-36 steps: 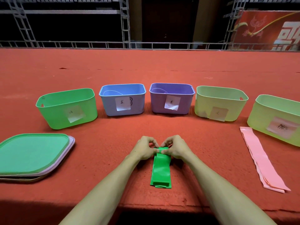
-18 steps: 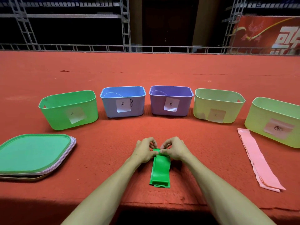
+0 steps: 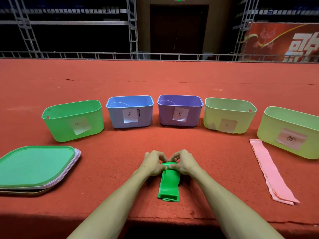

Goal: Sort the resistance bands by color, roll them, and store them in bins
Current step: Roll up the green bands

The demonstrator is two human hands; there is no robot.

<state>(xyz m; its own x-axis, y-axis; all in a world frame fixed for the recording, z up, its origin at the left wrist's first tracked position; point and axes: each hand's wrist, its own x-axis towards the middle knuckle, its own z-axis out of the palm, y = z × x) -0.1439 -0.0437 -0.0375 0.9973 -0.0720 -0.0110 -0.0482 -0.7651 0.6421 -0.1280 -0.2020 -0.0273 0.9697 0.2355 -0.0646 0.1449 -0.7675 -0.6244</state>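
Pinching the far end of the green band [image 3: 170,185] with left hand [image 3: 152,164] and right hand [image 3: 186,163] set side by side, fingertips curled tight over the first turn of the roll. Lies flat on the red mat [image 3: 120,169] near its front edge, between the lids [image 3: 34,168] and the pink bands [image 3: 271,171]. Runs lengthwise away from the body, pointing roughly toward the gap between the blue bin [image 3: 115,118] and the purple bin [image 3: 165,118], with the layered free end nearest the body. Probably handles light, thin, limp and rubbery, and is likely to spring open if let go. Best held at the rolled end, across the full width. Belongs by colour in the green bin [image 3: 60,128] at far left
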